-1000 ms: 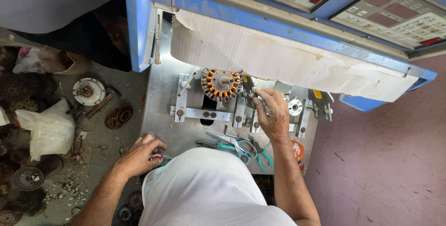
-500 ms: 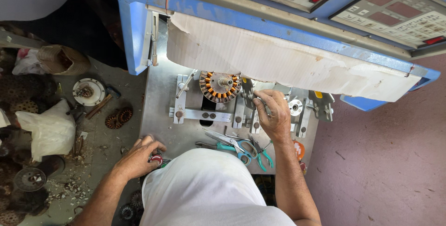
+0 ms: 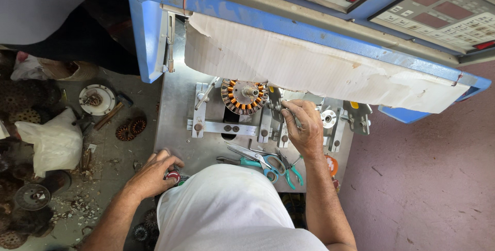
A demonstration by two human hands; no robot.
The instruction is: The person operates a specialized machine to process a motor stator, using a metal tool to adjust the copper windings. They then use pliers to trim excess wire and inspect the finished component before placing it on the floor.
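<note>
Left hand [image 3: 150, 176] curled, low; right hand [image 3: 304, 126] extended, fingertips seemingly pinched.

On the metal plate [image 3: 175, 127] I count one copper-wound stator [image 3: 242, 96], one pair of teal-handled scissors [image 3: 255, 159] and one pair of green-handled pliers [image 3: 290, 169] near the front edge. My two hands, left hand [image 3: 152, 172] and right hand [image 3: 304, 126], are here. Off its left edge lie two white bags [image 3: 51, 140], one white round disc [image 3: 96, 99] and two small wound rotors [image 3: 131, 128]
</note>
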